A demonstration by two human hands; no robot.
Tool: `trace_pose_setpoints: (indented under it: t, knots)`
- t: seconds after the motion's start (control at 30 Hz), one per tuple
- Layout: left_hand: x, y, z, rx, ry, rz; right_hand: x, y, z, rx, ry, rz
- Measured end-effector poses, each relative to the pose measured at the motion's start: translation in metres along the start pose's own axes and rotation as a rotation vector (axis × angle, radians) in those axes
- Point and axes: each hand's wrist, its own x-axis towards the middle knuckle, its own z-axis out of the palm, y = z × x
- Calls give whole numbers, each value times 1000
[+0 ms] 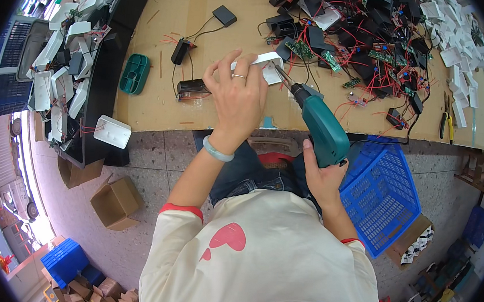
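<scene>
A person sits at a cardboard-covered workbench [207,21], seen from above. The left hand [236,96], fingers spread and pressed down, steadies a small white plastic case [268,67] lying on the bench just past the fingertips, at about twelve o'clock from the wrist. The right hand [321,178] is wrapped tight round the grip of a green electric screwdriver [319,123], whose tip angles up toward eleven o'clock and meets the case. This looks like the screw-fastening step; the next move likely calls for keeping the tip square and the case pinned. A heap of black parts and red wires [367,41] lies at one o'clock, a blue basket [382,192] at four.
</scene>
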Motion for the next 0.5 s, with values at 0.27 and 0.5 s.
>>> trace_pose_setpoints:
  t: [0.27, 0.5]
  knots:
    - [1, 2, -2, -3, 6, 2, 3, 0, 3, -17, -2, -20]
    - [0, 1, 0, 8, 10, 5, 2, 1, 2, -59, -26, -11]
